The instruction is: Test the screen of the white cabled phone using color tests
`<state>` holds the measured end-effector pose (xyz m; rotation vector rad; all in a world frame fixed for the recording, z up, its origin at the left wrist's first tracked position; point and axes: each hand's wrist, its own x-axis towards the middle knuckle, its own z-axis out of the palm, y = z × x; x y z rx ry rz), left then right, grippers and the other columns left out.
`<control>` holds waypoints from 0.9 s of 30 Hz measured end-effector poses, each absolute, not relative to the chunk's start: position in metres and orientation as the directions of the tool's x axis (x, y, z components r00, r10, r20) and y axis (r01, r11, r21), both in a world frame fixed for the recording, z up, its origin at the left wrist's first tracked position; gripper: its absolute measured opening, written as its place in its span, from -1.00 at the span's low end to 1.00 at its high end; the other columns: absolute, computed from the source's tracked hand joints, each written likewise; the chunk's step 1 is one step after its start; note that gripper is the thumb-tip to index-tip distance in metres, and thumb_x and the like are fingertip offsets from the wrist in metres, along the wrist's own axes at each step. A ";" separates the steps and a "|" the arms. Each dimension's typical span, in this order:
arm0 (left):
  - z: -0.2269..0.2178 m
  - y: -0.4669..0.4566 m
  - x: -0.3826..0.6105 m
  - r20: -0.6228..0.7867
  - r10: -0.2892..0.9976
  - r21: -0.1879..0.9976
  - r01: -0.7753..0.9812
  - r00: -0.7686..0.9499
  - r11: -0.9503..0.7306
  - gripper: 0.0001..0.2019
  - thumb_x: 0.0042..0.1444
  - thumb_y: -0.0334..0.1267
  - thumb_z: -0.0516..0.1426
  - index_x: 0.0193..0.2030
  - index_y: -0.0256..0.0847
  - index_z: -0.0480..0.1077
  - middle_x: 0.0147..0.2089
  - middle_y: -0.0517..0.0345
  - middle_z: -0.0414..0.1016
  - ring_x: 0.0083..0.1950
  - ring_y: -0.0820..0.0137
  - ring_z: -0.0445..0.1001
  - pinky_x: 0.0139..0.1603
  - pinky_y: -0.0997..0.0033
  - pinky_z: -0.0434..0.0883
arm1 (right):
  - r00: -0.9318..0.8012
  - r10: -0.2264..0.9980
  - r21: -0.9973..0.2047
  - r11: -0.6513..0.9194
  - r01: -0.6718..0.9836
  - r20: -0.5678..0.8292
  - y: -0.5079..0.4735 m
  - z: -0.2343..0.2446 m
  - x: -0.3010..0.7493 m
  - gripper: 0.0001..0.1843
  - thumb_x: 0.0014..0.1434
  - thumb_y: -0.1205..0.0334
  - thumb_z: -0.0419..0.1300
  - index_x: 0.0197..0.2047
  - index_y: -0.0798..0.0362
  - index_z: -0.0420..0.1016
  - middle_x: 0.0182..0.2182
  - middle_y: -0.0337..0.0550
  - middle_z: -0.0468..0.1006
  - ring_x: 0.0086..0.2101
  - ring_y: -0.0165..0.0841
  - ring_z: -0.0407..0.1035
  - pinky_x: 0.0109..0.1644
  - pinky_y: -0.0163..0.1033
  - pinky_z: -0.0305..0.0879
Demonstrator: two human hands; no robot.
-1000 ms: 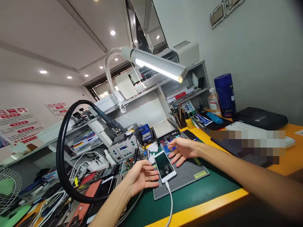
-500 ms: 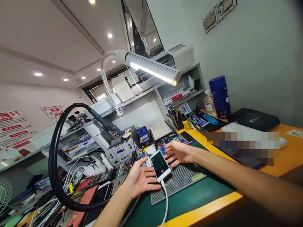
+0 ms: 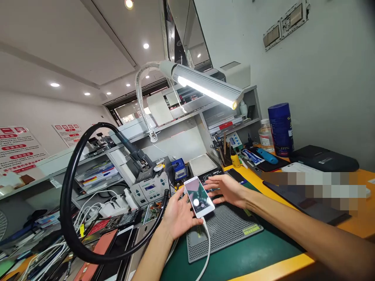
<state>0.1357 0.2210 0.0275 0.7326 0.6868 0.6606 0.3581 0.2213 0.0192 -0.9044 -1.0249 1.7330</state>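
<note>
A white smartphone (image 3: 199,198) rests in my left hand (image 3: 179,215), whose fingers pass behind it and are partly hidden. Its screen shows a greenish, pinkish picture or reflection with a bright round spot. From its lower end runs a white cable (image 3: 208,244). Close to the phone's right edge is my right hand (image 3: 230,192), fingers spread and bent, holding nothing; whether a fingertip touches the phone I cannot tell. Below both hands lies a grey perforated mat (image 3: 225,230) on the green work mat (image 3: 249,259).
A black hose (image 3: 66,195) loops at the left beside a hot-air station (image 3: 150,189). Phones, boards and white cables crowd the left side. Overhead hangs a lit lamp (image 3: 208,88). At right stand a yellow bottle (image 3: 235,160), a blue canister (image 3: 280,130) and a black case (image 3: 324,158).
The view has shifted a little. My left fingers have closed in behind the phone, which sits slightly higher. Its screen looks lighter than before. My right hand stays beside it.
</note>
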 end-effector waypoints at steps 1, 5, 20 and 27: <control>0.027 0.223 0.134 -0.309 0.730 0.768 -0.292 0.610 0.570 -0.56 0.32 0.12 0.01 0.17 -0.10 0.32 -0.12 -0.01 0.50 -0.21 0.16 0.56 -0.34 0.15 0.54 | -0.327 0.936 -0.907 -0.243 -0.345 -0.126 0.221 0.019 0.358 -0.67 0.19 0.01 0.17 -0.12 0.08 0.49 0.02 0.00 0.53 -0.22 -0.28 0.41 -0.19 -0.19 0.33; 0.025 0.227 0.127 -0.283 0.714 0.777 -0.284 0.640 0.562 -0.54 0.33 0.13 -0.02 0.19 -0.10 0.31 -0.15 -0.04 0.49 -0.24 0.16 0.55 -0.38 0.15 0.55 | -0.371 0.922 -0.885 -0.260 -0.386 -0.109 0.220 0.018 0.354 -0.71 0.10 0.15 0.20 -0.13 0.12 0.51 -0.13 0.00 0.58 -0.24 -0.27 0.43 -0.13 -0.15 0.33; 0.021 0.231 0.116 -0.262 0.765 0.792 -0.321 0.589 0.519 -0.50 0.31 0.17 -0.06 0.14 -0.15 0.32 -0.25 0.01 0.39 -0.33 0.22 0.50 -0.50 0.29 0.49 | -0.416 0.903 -0.925 -0.245 -0.290 -0.108 0.221 0.020 0.320 -0.59 -0.20 0.43 0.20 -0.19 0.02 0.44 -0.29 -0.19 0.53 -0.28 -0.30 0.41 -0.16 -0.14 0.40; 0.018 0.235 0.111 -0.271 0.784 0.772 -0.361 0.558 0.523 -0.51 0.29 0.17 -0.01 0.12 -0.15 0.35 -0.16 -0.01 0.42 -0.25 0.15 0.53 -0.39 0.19 0.51 | -0.531 0.835 -0.891 -0.345 -0.296 -0.147 0.229 0.020 0.308 -0.58 -0.22 0.47 0.17 -0.21 -0.01 0.35 -0.34 -0.23 0.49 -0.27 -0.22 0.50 -0.09 0.06 0.48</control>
